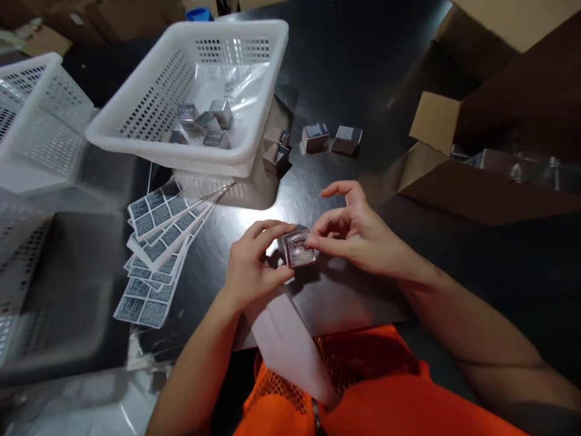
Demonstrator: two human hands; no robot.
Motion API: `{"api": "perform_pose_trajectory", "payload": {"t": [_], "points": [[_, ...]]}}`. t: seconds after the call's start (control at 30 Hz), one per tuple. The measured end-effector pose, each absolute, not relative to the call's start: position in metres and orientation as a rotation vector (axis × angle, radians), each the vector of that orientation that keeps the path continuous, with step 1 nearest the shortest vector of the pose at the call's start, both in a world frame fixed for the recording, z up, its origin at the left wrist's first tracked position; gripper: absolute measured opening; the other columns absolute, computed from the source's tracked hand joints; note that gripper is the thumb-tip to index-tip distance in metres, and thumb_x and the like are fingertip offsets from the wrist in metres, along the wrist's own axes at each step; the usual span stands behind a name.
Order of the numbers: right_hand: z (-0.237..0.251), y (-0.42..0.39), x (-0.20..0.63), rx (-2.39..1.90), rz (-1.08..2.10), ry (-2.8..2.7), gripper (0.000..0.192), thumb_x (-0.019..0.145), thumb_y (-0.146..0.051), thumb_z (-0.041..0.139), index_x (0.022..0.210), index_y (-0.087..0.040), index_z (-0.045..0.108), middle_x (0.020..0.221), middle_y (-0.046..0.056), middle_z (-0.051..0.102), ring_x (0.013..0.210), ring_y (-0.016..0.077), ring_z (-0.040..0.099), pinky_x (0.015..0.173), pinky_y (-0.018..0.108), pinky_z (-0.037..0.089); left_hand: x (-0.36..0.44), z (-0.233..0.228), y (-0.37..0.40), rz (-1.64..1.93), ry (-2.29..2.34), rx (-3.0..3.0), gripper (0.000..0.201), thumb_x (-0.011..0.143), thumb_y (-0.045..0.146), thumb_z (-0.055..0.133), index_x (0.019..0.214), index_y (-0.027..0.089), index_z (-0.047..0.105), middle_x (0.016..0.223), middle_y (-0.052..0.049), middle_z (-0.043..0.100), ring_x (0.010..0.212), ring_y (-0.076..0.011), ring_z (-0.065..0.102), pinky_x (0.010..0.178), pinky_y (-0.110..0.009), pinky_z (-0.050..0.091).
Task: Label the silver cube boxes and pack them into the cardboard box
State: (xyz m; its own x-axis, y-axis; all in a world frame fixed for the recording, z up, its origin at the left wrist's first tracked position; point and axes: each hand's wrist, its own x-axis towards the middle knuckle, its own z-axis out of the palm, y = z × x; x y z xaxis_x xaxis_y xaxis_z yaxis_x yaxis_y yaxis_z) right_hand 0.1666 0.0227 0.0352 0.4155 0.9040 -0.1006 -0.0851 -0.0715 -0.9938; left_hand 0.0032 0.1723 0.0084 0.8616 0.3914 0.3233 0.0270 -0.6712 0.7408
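Note:
My left hand (254,260) grips a small shiny silver block (299,249) by its sides, fingers at the far edge and thumb at the near one. A dark printed square shows on the block's upper face. At its right edge, my right hand (351,233) has thumb and index fingertip brought together, touching the face; anything between them is too small to make out. A white paper strip (293,342) runs from under my left hand over the table edge. To the left, fanned label sheets (154,242) with dark printed squares lie partly under a basket.
The white perforated basket (181,151) holds several silver blocks (220,113). More blocks (315,137) stand on the dark metal table (363,54) beside it. Another white basket (40,133) is at left. An open cardboard box (490,188) with clear items stands at right.

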Motion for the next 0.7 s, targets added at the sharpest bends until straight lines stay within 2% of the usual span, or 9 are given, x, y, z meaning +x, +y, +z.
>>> {"api": "perform_pose_trajectory", "payload": {"t": [0.23,0.47,0.7], "points": [[0.0364,0.0230,0.1662,-1.417,0.970,-0.794,0.058,0.080,-0.026,0.080,0.115,-0.029,0.033,0.073,-0.009,0.071,0.059,0.0109,0.061,0.056,0.023,0.043,0.0039,0.0077,0.1726,0.613,0.283,2.260,0.056,0.066,0.014,0.081,0.120,0.027,0.074,0.117,-0.004,0.074,0.064,-0.0093,0.061,0.050,-0.019,0.045],[0.0377,0.0221,0.1651,-1.433,0.955,-0.790,0.056,0.081,-0.026,0.079,0.115,-0.029,0.035,0.073,-0.008,0.070,0.060,0.0134,0.062,0.057,0.025,0.044,0.0025,0.0105,0.1719,0.603,0.283,2.265,0.055,0.067,0.013,0.077,0.119,0.026,0.074,0.118,-0.005,0.074,0.073,-0.0121,0.067,0.054,-0.018,0.048],[0.0374,0.0225,0.1648,-1.436,0.944,-0.797,0.056,0.080,-0.027,0.080,0.115,-0.029,0.035,0.072,-0.009,0.069,0.059,0.0134,0.062,0.054,0.024,0.044,0.0018,0.0095,0.1718,0.621,0.272,2.303,0.053,0.068,0.015,0.078,0.119,0.025,0.073,0.118,-0.004,0.074,0.070,-0.0104,0.066,0.051,-0.017,0.046]]}}
